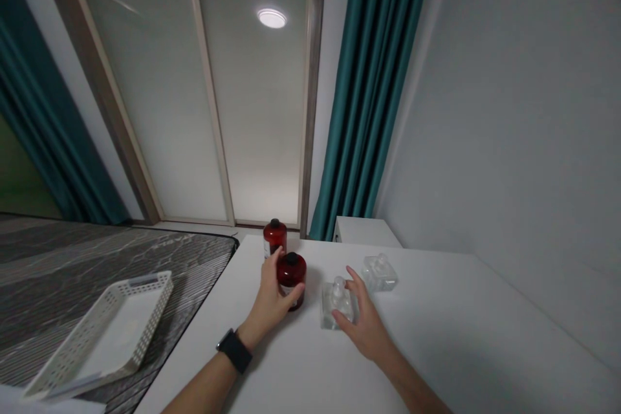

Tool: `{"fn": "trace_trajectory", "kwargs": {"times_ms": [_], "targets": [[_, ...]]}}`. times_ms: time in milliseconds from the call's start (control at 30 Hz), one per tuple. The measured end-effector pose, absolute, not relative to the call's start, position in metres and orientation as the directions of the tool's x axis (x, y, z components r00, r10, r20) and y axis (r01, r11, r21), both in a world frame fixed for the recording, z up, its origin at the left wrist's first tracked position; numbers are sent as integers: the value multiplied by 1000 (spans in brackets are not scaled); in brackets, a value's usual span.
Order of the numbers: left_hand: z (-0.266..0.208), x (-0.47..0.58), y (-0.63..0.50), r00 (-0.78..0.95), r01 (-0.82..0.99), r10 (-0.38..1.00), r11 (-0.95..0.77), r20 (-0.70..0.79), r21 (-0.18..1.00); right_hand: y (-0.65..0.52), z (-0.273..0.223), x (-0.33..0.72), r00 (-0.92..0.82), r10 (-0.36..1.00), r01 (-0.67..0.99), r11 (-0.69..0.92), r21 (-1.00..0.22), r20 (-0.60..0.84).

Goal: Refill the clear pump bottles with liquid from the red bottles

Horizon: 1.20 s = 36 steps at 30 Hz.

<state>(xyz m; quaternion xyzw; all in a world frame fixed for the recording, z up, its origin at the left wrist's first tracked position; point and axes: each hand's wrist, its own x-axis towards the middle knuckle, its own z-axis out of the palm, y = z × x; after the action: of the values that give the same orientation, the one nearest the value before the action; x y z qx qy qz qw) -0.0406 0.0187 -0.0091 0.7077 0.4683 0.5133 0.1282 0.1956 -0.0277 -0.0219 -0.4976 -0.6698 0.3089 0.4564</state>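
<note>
Two dark red bottles with black caps stand upright on the white table. My left hand (268,297) is around the nearer red bottle (293,270), its thumb across the front and its fingers at the left side. Just behind stands the farther red bottle (275,233), partly covered by my fingers. To the right, my right hand (363,323) is at the nearer clear square glass bottle (330,301), thumb and fingers apart around its right side; whether they touch the glass I cannot tell. Beyond that hand sits a second clear glass bottle (380,275) with a rounded stopper.
A white perforated basket (162,294) lies on the dark grey patterned surface (194,259) left of the white table (427,336). Behind the table's far edge is a small white cabinet (366,231). A grey wall (524,142) bounds the right side.
</note>
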Motion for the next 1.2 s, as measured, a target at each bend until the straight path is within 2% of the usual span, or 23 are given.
{"fn": "trace_trajectory", "kwargs": {"times_ms": [67, 100, 167, 200, 300, 400, 500, 600, 867, 1067, 1200], "targets": [[-2, -44, 11, 17, 607, 685, -586, 729, 537, -27, -25, 197, -93, 950, 382, 312, -870, 299], [2, -45, 6, 34, 651, 600, -620, 799, 438, -27, -27, 198, -90, 947, 378, 319, -869, 308], [9, -43, -8, 190, 666, 471, -707, 862, 240, -26, -30, 198, -80, 937, 360, 346, -867, 340], [11, -39, -14, 248, 641, 442, -742, 862, 196, -25, -32, 199, -77, 931, 348, 361, -865, 357], [8, -22, -29, 317, 492, 453, -830, 833, 263, -23, -35, 200, -86, 922, 304, 385, -871, 377], [-6, -3, -33, 343, 370, 572, -811, 745, 453, -22, -35, 204, -98, 923, 276, 383, -881, 371], [-19, 6, -31, 378, 349, 670, -743, 639, 572, -22, -34, 206, -105, 932, 272, 363, -891, 348], [-25, 8, -28, 439, 362, 728, -679, 526, 638, -22, -33, 208, -122, 941, 273, 338, -901, 317], [-27, 10, -21, 463, 380, 806, -557, 370, 739, -26, -30, 202, -80, 927, 218, 376, -901, 367], [-27, 6, -16, 490, 350, 788, -569, 372, 744, -25, -29, 201, -107, 922, 129, 385, -914, 373], [-21, 1, -15, 529, 321, 761, -588, 375, 742, -28, -25, 202, -152, 941, 177, 328, -928, 303]]}}
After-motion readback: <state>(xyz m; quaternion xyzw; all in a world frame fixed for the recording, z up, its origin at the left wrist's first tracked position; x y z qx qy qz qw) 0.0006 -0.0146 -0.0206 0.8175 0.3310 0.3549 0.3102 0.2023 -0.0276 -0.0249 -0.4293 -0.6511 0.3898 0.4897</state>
